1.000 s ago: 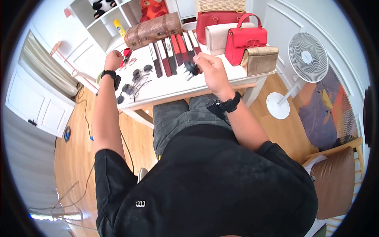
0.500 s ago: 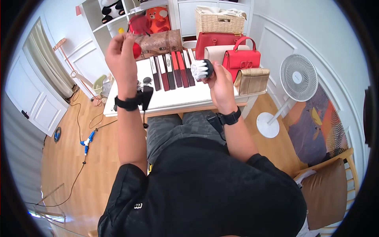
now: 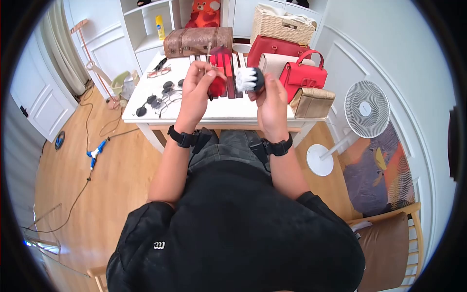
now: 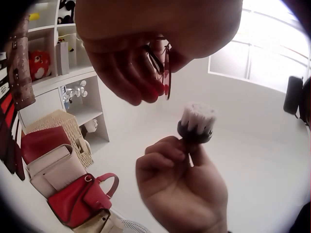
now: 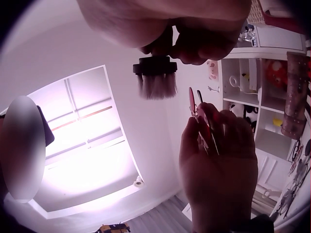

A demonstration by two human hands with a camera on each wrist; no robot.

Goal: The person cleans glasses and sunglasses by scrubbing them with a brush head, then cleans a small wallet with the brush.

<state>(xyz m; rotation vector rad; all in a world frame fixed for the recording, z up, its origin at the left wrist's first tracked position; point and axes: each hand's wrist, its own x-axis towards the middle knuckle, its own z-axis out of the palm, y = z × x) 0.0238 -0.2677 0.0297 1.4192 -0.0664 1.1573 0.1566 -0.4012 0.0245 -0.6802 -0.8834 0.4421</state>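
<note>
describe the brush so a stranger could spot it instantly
Start at the white table, then the right hand over it. It holds the brush, which is black and white-bristled, unlike the red-lensed glasses in the left hand.

Left hand (image 3: 195, 93) near right hand (image 3: 272, 106) – both with bent fingers

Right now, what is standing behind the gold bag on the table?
Behind the gold bag is a red handbag; farther back, a cream bag and another red bag. The red handbag's covered lower front cannot be seen.
</note>
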